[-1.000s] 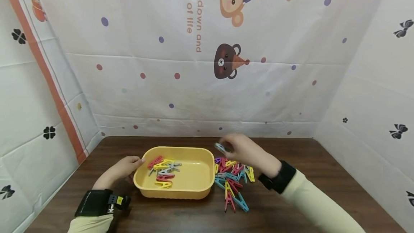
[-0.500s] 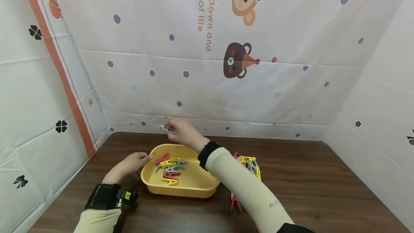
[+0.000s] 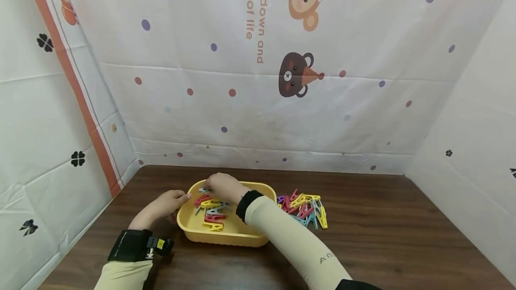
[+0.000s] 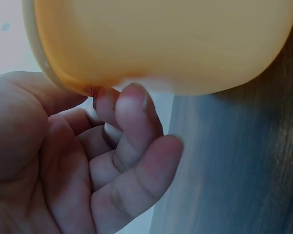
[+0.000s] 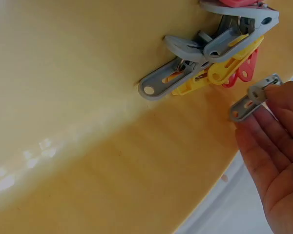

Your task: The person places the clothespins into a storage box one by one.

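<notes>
A yellow plastic basin (image 3: 225,239) stands on the brown table, with several red, yellow and grey clothespins (image 3: 213,218) in its left half. My left hand (image 3: 164,205) pinches the basin's left rim between thumb and fingers; the left wrist view shows the left hand's fingers (image 4: 136,180) curled under that rim. Over the far left part of the basin, my right hand (image 3: 225,188) pinches a grey clothespin (image 5: 249,102) between thumb and fingertips. In the right wrist view it is just inside the wall, close to the other grey clothespins (image 5: 176,73).
To the right of the basin lies a heap of red, yellow, blue and purple clothespins (image 3: 306,207), partly hidden by the right sleeve (image 3: 290,236). Behind the wooden table (image 3: 383,227) hangs a white printed cloth (image 3: 161,115), with more cloth at both sides.
My right hand has carried the grey clothespin leftward from the heap, over the basin, and then lowered it toward the far left inside. My left hand keeps its hold on the rim.
</notes>
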The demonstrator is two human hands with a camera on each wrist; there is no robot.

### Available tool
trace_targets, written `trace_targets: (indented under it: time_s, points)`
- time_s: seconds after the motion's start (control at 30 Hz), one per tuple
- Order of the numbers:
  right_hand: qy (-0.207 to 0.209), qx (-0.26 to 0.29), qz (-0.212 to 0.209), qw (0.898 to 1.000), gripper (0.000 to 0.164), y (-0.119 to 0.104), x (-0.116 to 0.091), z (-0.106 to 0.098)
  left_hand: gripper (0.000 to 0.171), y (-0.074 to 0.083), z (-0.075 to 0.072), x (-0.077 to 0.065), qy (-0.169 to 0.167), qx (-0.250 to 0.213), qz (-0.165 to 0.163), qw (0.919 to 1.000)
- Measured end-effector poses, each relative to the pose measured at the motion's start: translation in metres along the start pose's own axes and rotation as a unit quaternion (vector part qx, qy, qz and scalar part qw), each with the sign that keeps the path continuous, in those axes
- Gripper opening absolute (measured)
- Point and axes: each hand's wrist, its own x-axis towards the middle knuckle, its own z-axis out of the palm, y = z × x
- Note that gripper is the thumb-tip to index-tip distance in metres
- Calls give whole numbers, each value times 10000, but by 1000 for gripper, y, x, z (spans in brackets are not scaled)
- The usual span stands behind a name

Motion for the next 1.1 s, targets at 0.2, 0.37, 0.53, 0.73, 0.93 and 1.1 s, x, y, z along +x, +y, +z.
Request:
trace_targets:
  time_s: [0.2,0.37,0.53,0.73,0.93,1.1]
  points:
    - [-245,-14,255,9994,23,-4,-2,2,37,0,-1,0,32,-45,-14,10000]
    - [-385,141,471,9980,25,-7,-5,3,37,0,1,-1,78,-39,-32,10000]
    - [-368,65,447,9983,24,-5,-7,3,37,-1,2,0,92,-57,-29,9999]
    - [-504,60,517,9974,24,1,-15,-12,37,0,2,1,58,-14,39,10000]
    - [-535,712,180,9959,28,17,-44,-47,38,2,2,2,33,60,93,9999]
    - [-391,1195,-122,9920,28,40,-94,-71,36,1,0,2,-15,152,87,9998]
